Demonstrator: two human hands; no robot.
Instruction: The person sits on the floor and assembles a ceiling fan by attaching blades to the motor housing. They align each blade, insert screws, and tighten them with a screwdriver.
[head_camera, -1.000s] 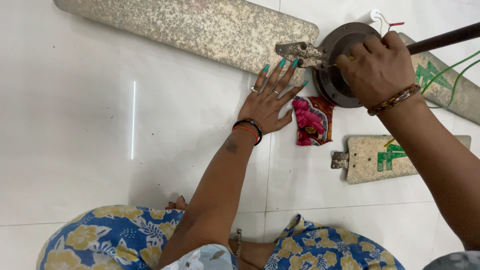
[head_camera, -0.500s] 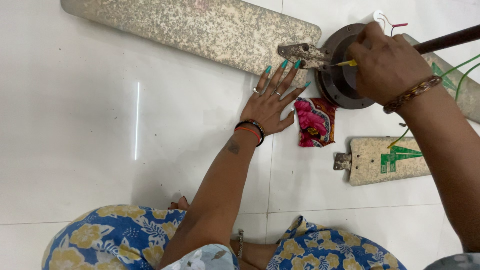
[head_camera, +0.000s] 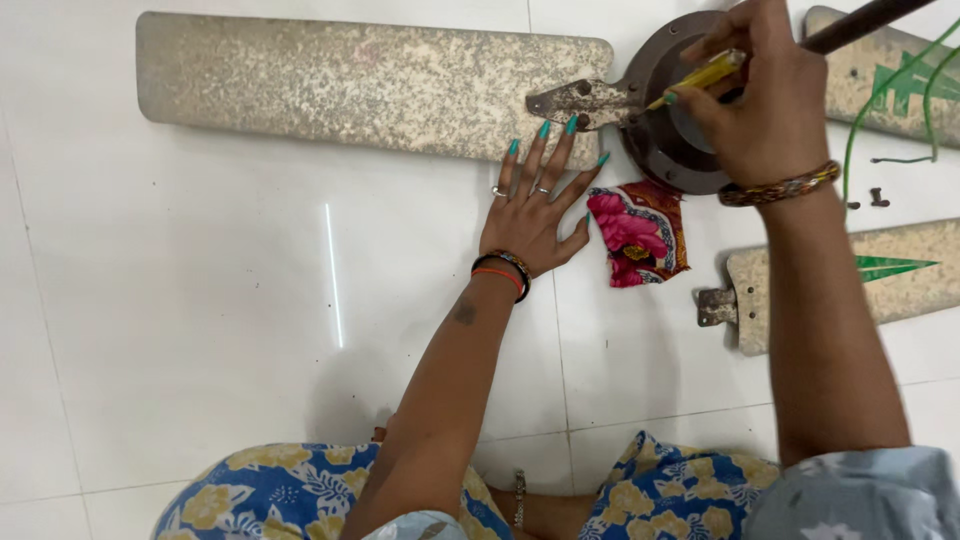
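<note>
A dusty ceiling fan lies taken apart on the white tiled floor. My left hand (head_camera: 538, 205) rests flat with fingers spread, its fingertips pressing the end of a long mottled fan blade (head_camera: 370, 85) beside its metal bracket (head_camera: 580, 102). My right hand (head_camera: 765, 105) grips a yellow-handled screwdriver (head_camera: 702, 76) over the dark round motor hub (head_camera: 665, 140), tip pointing toward the bracket joint. The hub's dark rod (head_camera: 860, 22) runs off to the upper right.
A pink and red patterned cloth (head_camera: 637, 232) lies by the hub. A detached blade with green marking (head_camera: 850, 280) lies at right, another blade (head_camera: 890, 85) at top right. Green wires (head_camera: 850, 150) and loose screws (head_camera: 877, 197) lie near them.
The view has shifted so the fan sits lower and nearer. My right hand has moved up over the hub and now shows the screwdriver. My left hand stays on the blade.
</note>
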